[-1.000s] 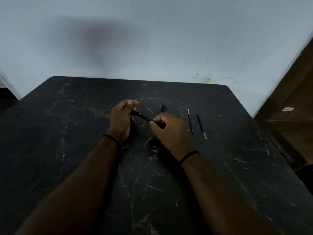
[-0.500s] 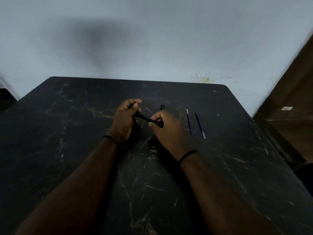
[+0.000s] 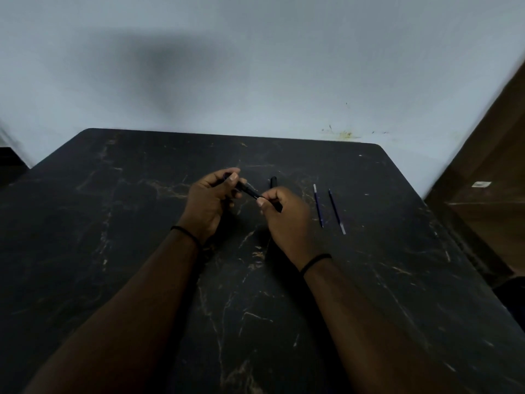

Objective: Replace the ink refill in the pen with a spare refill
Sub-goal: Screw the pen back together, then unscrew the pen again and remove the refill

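While both hands grip it, the pen (image 3: 250,192) hangs just above the table (image 3: 397,280) mid-centre.
Left hand (image 3: 208,201) curls round the pen's far end, right hand (image 3: 284,217) pinches the near end. Cap (image 3: 273,182) lies just behind the right hand; two refills (image 3: 318,205) (image 3: 337,211) lie side by side to the right, apart from it, well inside the right edge. Dark marbled top, wide bare areas left and near. Pale wall (image 3: 255,66) behind, brown cabinet (image 3: 488,180) at right.

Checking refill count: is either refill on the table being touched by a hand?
No. Both refills lie untouched on the table, right of the right hand, which, with the left hand, grips the pen.
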Tool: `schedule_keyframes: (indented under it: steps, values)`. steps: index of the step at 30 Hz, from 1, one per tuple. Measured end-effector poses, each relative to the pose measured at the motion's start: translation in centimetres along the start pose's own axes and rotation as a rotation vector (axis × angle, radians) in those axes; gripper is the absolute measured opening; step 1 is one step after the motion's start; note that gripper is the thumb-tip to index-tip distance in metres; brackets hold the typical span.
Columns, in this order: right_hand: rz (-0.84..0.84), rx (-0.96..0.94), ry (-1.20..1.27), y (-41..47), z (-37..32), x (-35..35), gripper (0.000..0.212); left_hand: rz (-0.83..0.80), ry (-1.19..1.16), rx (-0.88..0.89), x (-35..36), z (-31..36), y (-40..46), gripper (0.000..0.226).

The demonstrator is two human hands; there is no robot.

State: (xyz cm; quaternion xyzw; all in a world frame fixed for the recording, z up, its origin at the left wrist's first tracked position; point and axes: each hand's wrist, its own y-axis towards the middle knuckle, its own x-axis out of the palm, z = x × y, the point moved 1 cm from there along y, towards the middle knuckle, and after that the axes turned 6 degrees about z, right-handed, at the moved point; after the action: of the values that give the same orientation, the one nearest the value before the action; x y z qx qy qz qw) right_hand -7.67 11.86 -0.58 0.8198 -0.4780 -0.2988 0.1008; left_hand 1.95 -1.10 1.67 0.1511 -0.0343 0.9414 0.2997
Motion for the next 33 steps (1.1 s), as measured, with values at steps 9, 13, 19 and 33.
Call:
schedule_keyframes:
  steps: [9,13,19,33]
  values:
    - [-0.043,0.081,-0.008,0.1,-0.4,-0.4,0.020,0.007,0.150,0.081,0.0,-0.3,0.0,0.020]
    - [-0.065,0.121,0.011,0.0,-0.6,-0.2,0.015,-0.024,0.129,0.070,-0.1,-0.1,-0.2,0.019]
    - [-0.027,0.206,0.080,-0.1,-0.6,0.3,0.012,-0.038,0.115,0.071,-0.2,-0.2,-0.2,0.017]
    - [-0.133,-0.058,-0.146,-0.9,-2.2,-0.8,0.020,-0.077,0.158,0.121,-0.3,-1.0,0.4,0.027]
